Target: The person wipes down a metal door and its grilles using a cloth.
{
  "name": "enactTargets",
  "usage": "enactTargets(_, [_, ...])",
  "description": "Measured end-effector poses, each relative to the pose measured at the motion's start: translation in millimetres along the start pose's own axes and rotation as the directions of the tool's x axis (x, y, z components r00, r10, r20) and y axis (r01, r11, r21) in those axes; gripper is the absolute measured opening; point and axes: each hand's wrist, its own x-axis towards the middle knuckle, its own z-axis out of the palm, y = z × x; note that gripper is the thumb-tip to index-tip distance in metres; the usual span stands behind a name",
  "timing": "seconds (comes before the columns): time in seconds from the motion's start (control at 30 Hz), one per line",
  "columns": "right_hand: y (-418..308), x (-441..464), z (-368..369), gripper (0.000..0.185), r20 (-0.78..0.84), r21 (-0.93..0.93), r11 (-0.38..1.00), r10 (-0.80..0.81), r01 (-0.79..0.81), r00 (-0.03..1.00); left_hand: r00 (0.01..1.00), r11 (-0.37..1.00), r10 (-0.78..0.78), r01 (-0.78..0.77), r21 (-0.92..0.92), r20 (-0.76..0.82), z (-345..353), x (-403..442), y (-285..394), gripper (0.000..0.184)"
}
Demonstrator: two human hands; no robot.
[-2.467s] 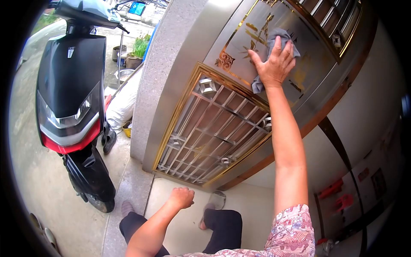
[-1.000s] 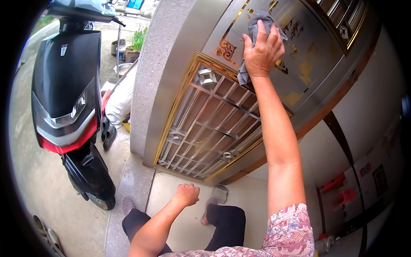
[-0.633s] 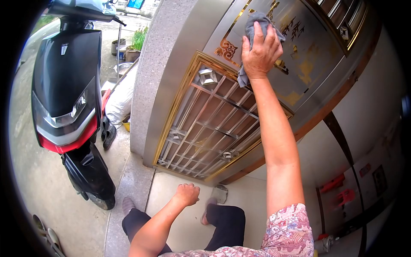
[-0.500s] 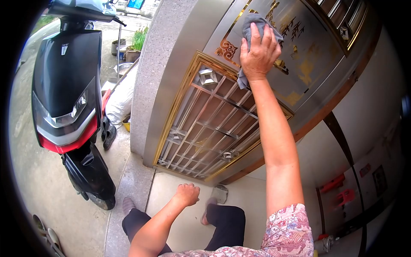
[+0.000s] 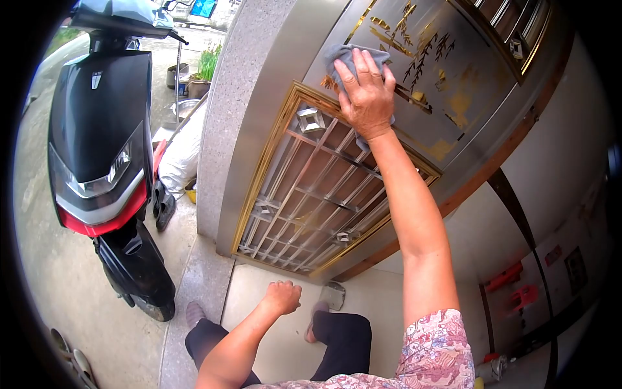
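Against the metal door [image 5: 466, 84], my right hand [image 5: 369, 97] presses a grey cloth [image 5: 338, 57], its fingers bent over the fabric. Part of the cloth hangs below the palm, by the top edge of the gold-framed lattice panel [image 5: 311, 188]. Gold bamboo patterns decorate the steel surface to the right of the hand. My left hand [image 5: 283, 297] hangs low above the pale floor, curled into a loose fist. Nothing shows in it, though its inner side is turned from view.
A black and red scooter [image 5: 100, 129] stands outside on the left. Beside the stone door post [image 5: 220, 117] are a white sack [image 5: 178, 165], dark shoes [image 5: 165, 207] and a potted plant [image 5: 207, 65]. A small block [image 5: 334, 295] rests on the floor near my foot.
My right hand has slid left and slightly down across the door with the cloth, uncovering more of the gold pattern. My left hand has stayed nearly still.
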Motion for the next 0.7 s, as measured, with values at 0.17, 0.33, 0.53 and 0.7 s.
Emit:
enactTargets(0.17, [-0.7,-4.8,-1.3,0.051,0.002,0.056,0.994,-0.09,0.09,0.996,1.0,1.0,0.004,-0.004,0.015,0.004,1.5,-0.2,-2.6,0.043])
enactTargets(0.33, [-9.5,-14.1,-7.1,0.053,0.042,0.137,0.985,-0.11,0.103,0.993,1.0,1.0,-0.01,0.01,-0.002,-0.009,-2.5,-4.1,-1.5,0.041])
enactTargets(0.53, [-13.3,-17.7,-3.2,0.055,0.046,0.051,0.998,-0.037,0.034,0.998,1.0,1.0,-0.014,0.014,-0.002,-0.01,0.6,-4.4,-3.5,0.041])
enactTargets(0.7, [-19.3,-13.9,7.2,0.058,-0.014,-0.018,0.987,0.158,-0.158,0.987,1.0,1.0,-0.019,0.019,-0.016,-0.007,-1.1,-5.9,-3.7,0.04])
